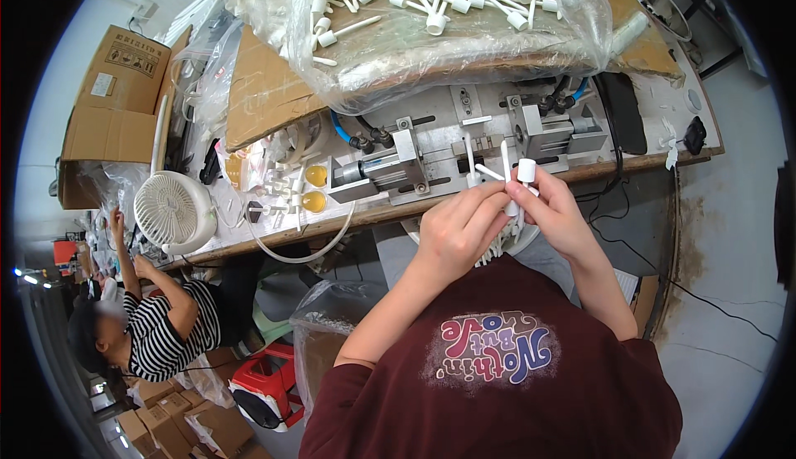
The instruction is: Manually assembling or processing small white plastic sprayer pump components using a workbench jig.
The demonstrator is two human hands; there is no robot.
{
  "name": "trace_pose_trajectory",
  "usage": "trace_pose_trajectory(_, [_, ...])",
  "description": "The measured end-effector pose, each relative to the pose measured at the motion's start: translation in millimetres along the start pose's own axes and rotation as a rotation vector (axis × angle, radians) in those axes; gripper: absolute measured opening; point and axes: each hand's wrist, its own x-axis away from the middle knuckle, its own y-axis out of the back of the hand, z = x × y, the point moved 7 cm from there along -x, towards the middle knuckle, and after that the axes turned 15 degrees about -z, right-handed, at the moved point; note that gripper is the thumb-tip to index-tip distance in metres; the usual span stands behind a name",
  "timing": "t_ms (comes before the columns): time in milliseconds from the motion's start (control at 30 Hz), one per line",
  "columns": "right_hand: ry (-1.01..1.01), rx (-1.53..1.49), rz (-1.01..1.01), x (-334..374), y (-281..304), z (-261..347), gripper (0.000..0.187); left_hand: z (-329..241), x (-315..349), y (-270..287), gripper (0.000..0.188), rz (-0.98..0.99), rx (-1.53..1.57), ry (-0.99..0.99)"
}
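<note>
Head view on my feed, clock face set at the centre: both hands meet near 2 to 3 o'clock, just off the near side of a metal fixture [477, 127]. I read the left hand [458, 227] as pinching, thumb and fingertips drawn together at slim white pieces, though I cannot tell which one they grip. The right hand [557, 208] is also bent in, thumb and forefinger closing at a white capped piece [526, 170], its cap uppermost. Just to its left, a white stick [505, 160] points up between the hands. Fingers overlap there, so I can't sort out every contact.

Below the hands I get a pale round container [528, 242], mostly hidden, with more white sticks at its near side. The fixture sits on the bench [670, 104] toward 1 o'clock, with blue hoses [341, 127] at both ends. At 12 o'clock I have a heap of white capped sticks [435, 23] on clear plastic sheeting [452, 63]. Two yellow round pots [314, 202] stand between 9 and 10 o'clock; a white fan [172, 210] is farther out at 9. Toward 8 o'clock sits a co-worker in a striped shirt [170, 335], arms raised.
</note>
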Motion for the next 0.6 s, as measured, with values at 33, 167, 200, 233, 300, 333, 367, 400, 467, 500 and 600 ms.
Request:
trace_pose_trajectory(33, [0.000,0.004,0.007,0,-2,-1,0.020,0,1,0,0.030,0.002,0.005,0.018])
trace_pose_trajectory(167, [-0.021,-0.011,0.021,-5,4,-1,0.021,5,5,9,0.029,-0.028,0.015,0.081])
trace_pose_trajectory(200, [-0.021,-0.033,-0.013,-6,6,1,0.020,10,7,9,0.029,-0.013,-0.002,0.145])
trace_pose_trajectory(233, [-0.022,-0.055,-0.047,-7,9,2,0.018,16,10,9,0.029,0.001,-0.020,0.209])
trace_pose_trajectory(300, [-0.024,-0.099,-0.116,-8,15,5,0.016,22,13,8,0.029,0.027,-0.094,0.216])
trace_pose_trajectory(333, [-0.028,-0.095,-0.112,-8,17,5,0.017,22,11,7,0.029,0.039,-0.149,0.159])
trace_pose_trajectory(367, [-0.029,-0.114,-0.092,-7,16,6,0.017,22,10,5,0.029,0.051,-0.204,0.101])
trace_pose_trajectory(400, [-0.031,-0.131,-0.073,-5,15,6,0.017,24,13,2,0.029,0.076,-0.239,0.088])
trace_pose_trajectory(467, [-0.022,-0.155,-0.037,-1,14,9,0.018,26,15,-5,0.029,0.107,-0.329,0.011])
trace_pose_trajectory(500, [-0.011,-0.161,-0.019,0,13,11,0.019,26,16,-7,0.029,0.122,-0.373,-0.028])
trace_pose_trajectory(600, [0.025,-0.189,-0.010,5,11,18,0.022,29,13,-13,0.027,0.177,-0.447,-0.076])
